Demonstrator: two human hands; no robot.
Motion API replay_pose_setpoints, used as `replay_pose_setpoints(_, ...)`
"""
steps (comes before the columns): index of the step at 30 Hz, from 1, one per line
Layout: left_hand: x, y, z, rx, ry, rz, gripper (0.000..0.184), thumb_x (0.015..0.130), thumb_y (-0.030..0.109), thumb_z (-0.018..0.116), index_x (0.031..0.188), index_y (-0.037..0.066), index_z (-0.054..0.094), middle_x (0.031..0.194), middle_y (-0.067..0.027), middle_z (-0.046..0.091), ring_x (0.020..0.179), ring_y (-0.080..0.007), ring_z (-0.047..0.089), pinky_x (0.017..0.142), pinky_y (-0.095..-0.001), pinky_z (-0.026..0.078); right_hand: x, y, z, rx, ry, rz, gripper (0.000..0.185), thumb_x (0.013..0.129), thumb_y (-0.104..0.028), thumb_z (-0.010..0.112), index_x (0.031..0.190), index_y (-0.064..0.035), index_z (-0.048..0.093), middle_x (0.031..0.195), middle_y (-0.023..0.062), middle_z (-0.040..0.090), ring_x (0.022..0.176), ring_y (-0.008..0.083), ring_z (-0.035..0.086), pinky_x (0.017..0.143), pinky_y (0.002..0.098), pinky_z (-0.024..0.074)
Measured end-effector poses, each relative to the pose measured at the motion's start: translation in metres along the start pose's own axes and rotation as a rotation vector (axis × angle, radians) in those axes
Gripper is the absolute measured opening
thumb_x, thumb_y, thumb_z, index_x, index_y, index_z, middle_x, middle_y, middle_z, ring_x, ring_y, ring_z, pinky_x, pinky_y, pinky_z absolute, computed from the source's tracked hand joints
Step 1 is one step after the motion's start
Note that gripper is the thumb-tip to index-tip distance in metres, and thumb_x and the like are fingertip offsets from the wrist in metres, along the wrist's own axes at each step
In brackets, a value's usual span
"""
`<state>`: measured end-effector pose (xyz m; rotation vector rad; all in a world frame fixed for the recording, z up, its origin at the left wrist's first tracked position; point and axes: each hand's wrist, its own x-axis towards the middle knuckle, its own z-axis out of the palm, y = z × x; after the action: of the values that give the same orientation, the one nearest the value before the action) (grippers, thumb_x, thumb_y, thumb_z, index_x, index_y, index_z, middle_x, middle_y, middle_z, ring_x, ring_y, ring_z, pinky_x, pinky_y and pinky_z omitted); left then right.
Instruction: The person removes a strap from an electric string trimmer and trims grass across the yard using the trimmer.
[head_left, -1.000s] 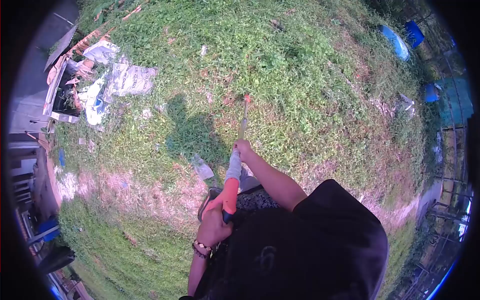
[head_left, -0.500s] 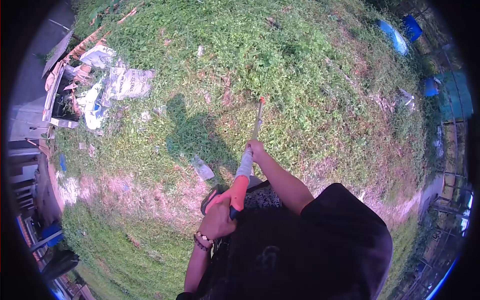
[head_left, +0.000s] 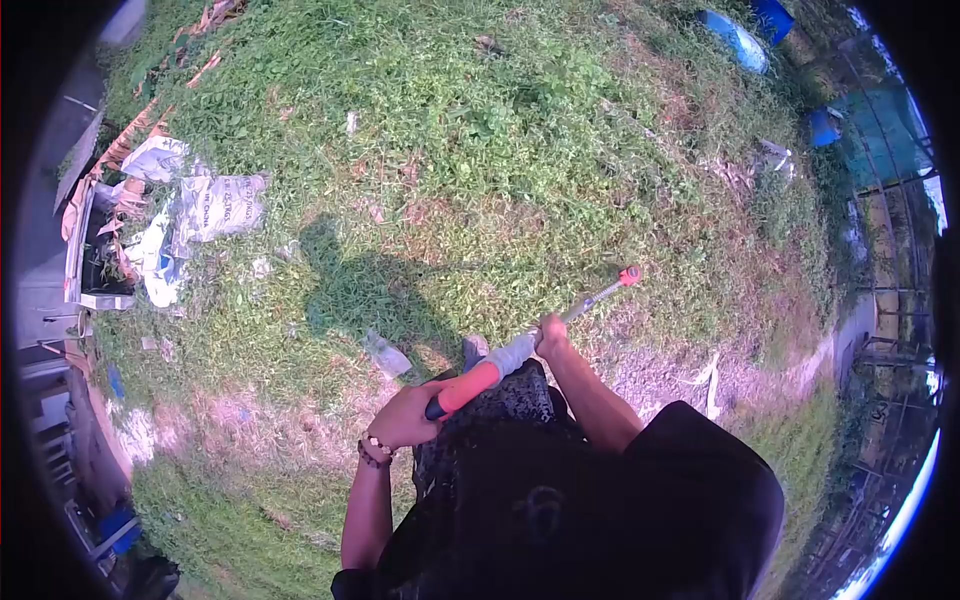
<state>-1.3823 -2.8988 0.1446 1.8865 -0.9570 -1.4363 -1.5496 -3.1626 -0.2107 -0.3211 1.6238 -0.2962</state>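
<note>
A grass trimmer with an orange body [head_left: 468, 388] slants across the front of my body, its shaft running out to the upper right. White wrapping covers the tube just ahead of the orange part. My left hand [head_left: 405, 417], with beaded bracelets at the wrist, is closed round the rear grip; some of its fingers are hidden. Further up, my right hand [head_left: 551, 337] wraps round the shaft. The small orange cutting head [head_left: 629, 276] is at the far end, low over the grass on my right. Whether it touches the blades, I cannot tell.
Grass and weeds [head_left: 500, 120] cover the ground. A printed white sack [head_left: 225, 207] lies at left among scraps and boards. A clear plastic piece [head_left: 386, 355] lies near my feet. Blue containers [head_left: 735, 40] and a fence [head_left: 885, 290] stand along the right; a pale stick [head_left: 711, 385] lies nearer.
The trimmer has swung to the right, its head moving from straight ahead to my right side and closer. Both hands keep their hold. The view has shifted slightly.
</note>
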Motion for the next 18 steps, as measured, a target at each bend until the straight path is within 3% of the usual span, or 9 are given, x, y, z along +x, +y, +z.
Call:
replay_pose_setpoints(3, -0.016, 0.0, 0.023, 0.0, 0.153, 0.01, 0.057, 0.065, 0.01, 0.063, 0.121, 0.005, 0.054, 0.089, -0.0182, 0.066, 0.085, -0.0307, 0.066, 0.077, -0.0345, 0.049, -0.006, 0.004, 0.02, -0.126, -0.025, 0.002, 0.017, 0.08, -0.016, 0.051, 0.093, -0.0053, 0.053, 0.076, 0.0136, 0.057, 0.064, 0.0237, 0.057, 0.05, 0.0426, 0.0466)
replay_pose_setpoints(5, -0.024, -0.006, 0.036, 0.022, 0.229, 0.026, 0.054, 0.067, 0.007, 0.061, 0.12, 0.006, 0.054, 0.101, -0.0196, 0.064, 0.095, -0.0337, 0.062, 0.084, -0.0364, 0.048, -0.036, 0.01, 0.051, -0.237, -0.025, 0.004, 0.019, 0.079, -0.015, 0.052, 0.095, -0.0061, 0.054, 0.081, 0.0162, 0.058, 0.069, 0.0259, 0.059, 0.056, 0.0464, 0.0478)
replay_pose_setpoints(7, -0.029, -0.01, 0.049, 0.004, 0.359, 0.049, 0.053, 0.068, 0.006, 0.06, 0.12, 0.006, 0.054, 0.108, -0.0203, 0.061, 0.101, -0.0351, 0.06, 0.088, -0.0374, 0.046, -0.053, 0.018, 0.083, -0.174, -0.108, -0.002, 0.009, 0.075, -0.008, 0.053, 0.083, -0.0045, 0.052, 0.069, 0.0127, 0.051, 0.061, 0.0255, 0.055, 0.049, 0.0428, 0.0452)
replay_pose_setpoints(8, -0.034, -0.008, 0.051, -0.036, 0.329, -0.076, 0.05, 0.068, 0.005, 0.06, 0.117, 0.002, 0.054, 0.113, -0.0221, 0.058, 0.106, -0.0369, 0.056, 0.091, -0.0382, 0.045, -0.061, 0.022, 0.101, -0.146, -0.154, -0.006, 0.004, 0.073, -0.005, 0.053, 0.077, -0.0037, 0.051, 0.063, 0.0109, 0.048, 0.057, 0.0253, 0.053, 0.046, 0.041, 0.0438)
replay_pose_setpoints(11, -0.046, 0.01, 0.053, 0.047, 0.475, -0.044, 0.044, 0.064, 0.007, 0.061, 0.107, -0.002, 0.053, 0.089, -0.0241, 0.061, 0.088, -0.0413, 0.059, 0.078, -0.045, 0.047, -0.091, 0.032, 0.145, -0.298, -0.353, 0.002, 0.001, 0.073, -0.003, 0.053, 0.073, -0.0027, 0.051, 0.061, 0.0103, 0.048, 0.053, 0.0237, 0.051, 0.045, 0.0388, 0.0426)
replay_pose_setpoints(18, -0.042, 0.002, 0.052, -0.039, 0.644, -0.235, 0.033, 0.063, 0.008, 0.061, 0.091, -0.005, 0.051, 0.073, -0.0265, 0.059, 0.074, -0.0442, 0.059, 0.066, -0.0472, 0.048, -0.097, 0.088, 0.251, -0.649, -0.679, -0.078, 0.006, 0.073, -0.002, 0.053, 0.067, -0.0025, 0.052, 0.06, 0.0092, 0.051, 0.051, 0.0224, 0.051, 0.044, 0.0373, 0.0421)
